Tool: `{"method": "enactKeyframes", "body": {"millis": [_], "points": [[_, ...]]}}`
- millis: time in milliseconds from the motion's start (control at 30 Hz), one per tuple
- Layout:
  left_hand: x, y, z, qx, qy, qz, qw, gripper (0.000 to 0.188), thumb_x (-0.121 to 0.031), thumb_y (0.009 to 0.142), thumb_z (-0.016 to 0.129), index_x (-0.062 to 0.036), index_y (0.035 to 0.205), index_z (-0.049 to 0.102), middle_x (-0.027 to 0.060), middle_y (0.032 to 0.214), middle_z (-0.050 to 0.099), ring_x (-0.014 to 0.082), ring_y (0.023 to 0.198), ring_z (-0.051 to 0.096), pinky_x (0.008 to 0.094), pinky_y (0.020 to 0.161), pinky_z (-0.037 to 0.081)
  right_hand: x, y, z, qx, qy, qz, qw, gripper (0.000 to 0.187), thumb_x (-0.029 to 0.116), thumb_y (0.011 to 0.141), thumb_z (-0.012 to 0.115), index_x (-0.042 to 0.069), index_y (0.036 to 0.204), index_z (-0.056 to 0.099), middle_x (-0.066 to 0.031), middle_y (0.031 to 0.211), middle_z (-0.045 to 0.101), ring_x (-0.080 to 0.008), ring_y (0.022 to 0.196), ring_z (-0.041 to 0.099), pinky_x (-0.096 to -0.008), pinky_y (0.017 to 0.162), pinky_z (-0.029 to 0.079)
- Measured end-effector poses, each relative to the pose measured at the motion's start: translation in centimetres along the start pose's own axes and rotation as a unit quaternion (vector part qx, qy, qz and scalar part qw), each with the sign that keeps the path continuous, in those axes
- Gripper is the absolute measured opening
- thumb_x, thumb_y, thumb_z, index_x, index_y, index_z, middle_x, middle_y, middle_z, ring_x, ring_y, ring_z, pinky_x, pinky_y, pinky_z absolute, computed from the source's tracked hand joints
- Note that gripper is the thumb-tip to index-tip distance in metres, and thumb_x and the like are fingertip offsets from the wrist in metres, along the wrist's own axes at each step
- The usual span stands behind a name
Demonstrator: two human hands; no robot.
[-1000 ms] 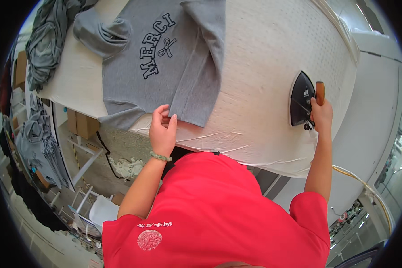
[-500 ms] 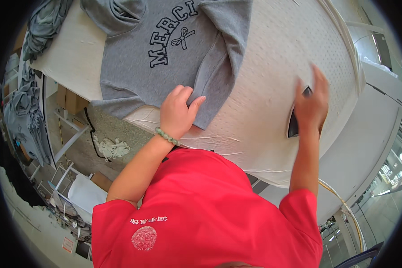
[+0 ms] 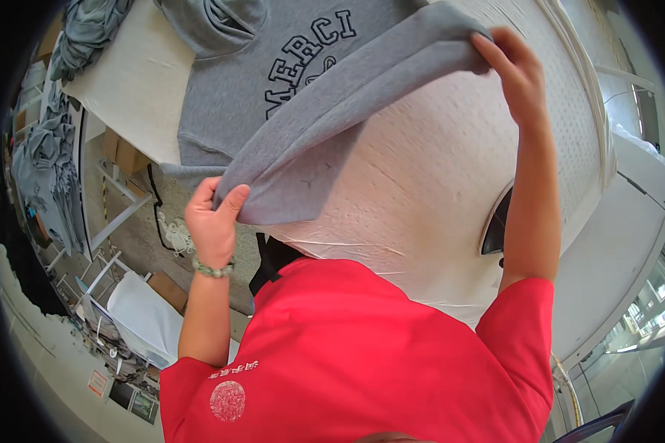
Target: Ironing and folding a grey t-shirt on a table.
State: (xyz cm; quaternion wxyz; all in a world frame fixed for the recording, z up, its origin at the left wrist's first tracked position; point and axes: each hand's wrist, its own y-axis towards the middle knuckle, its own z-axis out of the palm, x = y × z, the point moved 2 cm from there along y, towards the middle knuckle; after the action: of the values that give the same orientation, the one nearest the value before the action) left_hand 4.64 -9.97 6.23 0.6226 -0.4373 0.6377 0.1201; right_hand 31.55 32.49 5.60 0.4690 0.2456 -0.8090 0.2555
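Observation:
A grey hooded sweatshirt (image 3: 218, 100) with dark outlined lettering lies on a pale padded table (image 3: 421, 173), its hood toward the far left. Near the table's front edge, my left hand (image 3: 213, 221) is closed on one end of a long fold of the sweatshirt. My right hand (image 3: 517, 74), farther off to the right, pinches the other end. Between the two hands the fabric is raised and stretched slantwise, covering part of the lettering. Beside my right forearm sits a dark, pointed iron (image 3: 498, 225), partly hidden by the arm.
More grey garments lie heaped (image 3: 89, 37) at the far left corner and hang in a stack (image 3: 48, 177) beside the table. Below on the left are a cardboard box (image 3: 122, 156), a white-covered stool (image 3: 142, 310) and pale cloth on the floor. A hose (image 3: 569, 391) runs at the lower right.
My right hand has left the iron, moved away from me and gripped the sweatshirt. My left hand has shifted left and nearer. The fabric between them is now lifted and stretched.

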Motion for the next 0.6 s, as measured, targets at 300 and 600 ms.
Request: {"method": "enactKeyframes", "body": {"millis": [300,600], "points": [[-8.3,-1.8,-2.2,0.029,-0.13,0.249,0.959,0.022,-0.008,0.094,0.08,-0.0004,0.109,0.066,0.0072,0.102,0.059,0.0144,0.092,0.053,0.0272,0.081,0.045,2.9,-10.4,-2.0,-0.106,0.277,-0.12,0.948,0.017,-0.006,0.088,0.052,0.0,0.098,0.065,-0.0066,0.09,0.066,-0.0194,0.101,0.061,-0.0429,0.113,0.043],[-12.9,-4.9,-7.9,0.167,-0.001,0.16,0.973,0.027,-0.025,0.094,0.083,-0.0039,0.098,0.067,0.0028,0.085,0.055,0.0123,0.075,0.052,0.0276,0.07,0.045,4.9,-22.5,-0.1,-0.176,0.358,-0.114,0.91,0.02,-0.006,0.086,0.045,0.0,0.095,0.061,-0.0036,0.072,0.05,-0.0145,0.067,0.049,-0.0385,0.079,0.053]]}}
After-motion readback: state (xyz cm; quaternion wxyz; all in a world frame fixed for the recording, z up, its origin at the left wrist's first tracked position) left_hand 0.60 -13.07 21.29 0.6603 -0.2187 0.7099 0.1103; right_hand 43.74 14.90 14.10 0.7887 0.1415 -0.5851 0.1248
